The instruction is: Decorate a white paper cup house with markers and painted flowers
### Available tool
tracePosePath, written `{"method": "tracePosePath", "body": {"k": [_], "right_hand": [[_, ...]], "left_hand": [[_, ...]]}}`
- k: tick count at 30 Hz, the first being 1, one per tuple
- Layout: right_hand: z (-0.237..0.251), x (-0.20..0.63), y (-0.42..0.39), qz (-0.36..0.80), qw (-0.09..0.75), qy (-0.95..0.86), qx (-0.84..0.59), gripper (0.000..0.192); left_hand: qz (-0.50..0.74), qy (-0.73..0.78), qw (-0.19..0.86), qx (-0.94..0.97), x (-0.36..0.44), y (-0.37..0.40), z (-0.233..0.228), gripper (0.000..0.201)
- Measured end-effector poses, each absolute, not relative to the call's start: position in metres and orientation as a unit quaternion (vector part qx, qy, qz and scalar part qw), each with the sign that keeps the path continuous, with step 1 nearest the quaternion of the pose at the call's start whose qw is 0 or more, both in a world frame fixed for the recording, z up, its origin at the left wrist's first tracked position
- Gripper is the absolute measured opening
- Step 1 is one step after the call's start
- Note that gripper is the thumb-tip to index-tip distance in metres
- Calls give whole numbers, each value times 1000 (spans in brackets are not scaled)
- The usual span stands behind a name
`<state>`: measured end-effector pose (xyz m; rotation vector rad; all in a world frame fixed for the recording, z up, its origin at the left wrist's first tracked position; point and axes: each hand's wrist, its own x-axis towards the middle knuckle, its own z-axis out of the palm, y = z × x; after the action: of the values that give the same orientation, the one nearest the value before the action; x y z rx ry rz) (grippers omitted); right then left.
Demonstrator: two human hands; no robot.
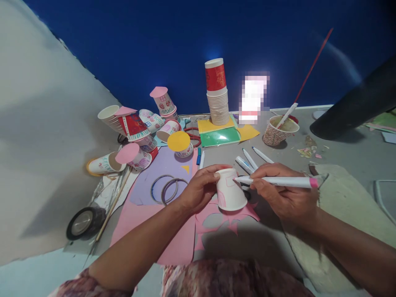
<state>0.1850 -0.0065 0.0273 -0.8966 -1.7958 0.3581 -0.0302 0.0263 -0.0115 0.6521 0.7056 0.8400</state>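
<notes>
My left hand (pixel 202 183) grips a white paper cup (pixel 230 192), turned upside down and tilted a little, by its left side. Pink marker lines show on its wall: a squarish outline near the top and a filled arch shape lower left. In my right hand (pixel 284 192) is a white felt-tip marker (pixel 278 181) with a pink end, its tip at the squarish outline. Pink paper scraps (pixel 213 214) with round cut-outs lie under the cup. Just beyond it rest several other markers (pixel 249 159), some with blue or green tips.
Decorated cups with paper roofs (pixel 162 101) cluster at the left. A stack of cups (pixel 218 99) stands on coloured sheets (pixel 221 137) at the back. Right of it is a patterned cup (pixel 280 130) holding sticks. Bangles (pixel 170 189), a tape roll (pixel 81 222) and a cloth (pixel 337 222) lie nearer.
</notes>
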Motion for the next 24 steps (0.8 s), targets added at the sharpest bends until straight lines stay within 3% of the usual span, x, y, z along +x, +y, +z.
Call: {"method": "tracePosePath", "body": {"k": [9,24], "right_hand": [[26,184,-6,176,502,-770,-353,8],[25,186,-6,119,487,-781,-372,16]], "left_hand": [[382,352,792,320,-29,26,-14,49],[377,349,795,323,-30,26,-14,48]]}}
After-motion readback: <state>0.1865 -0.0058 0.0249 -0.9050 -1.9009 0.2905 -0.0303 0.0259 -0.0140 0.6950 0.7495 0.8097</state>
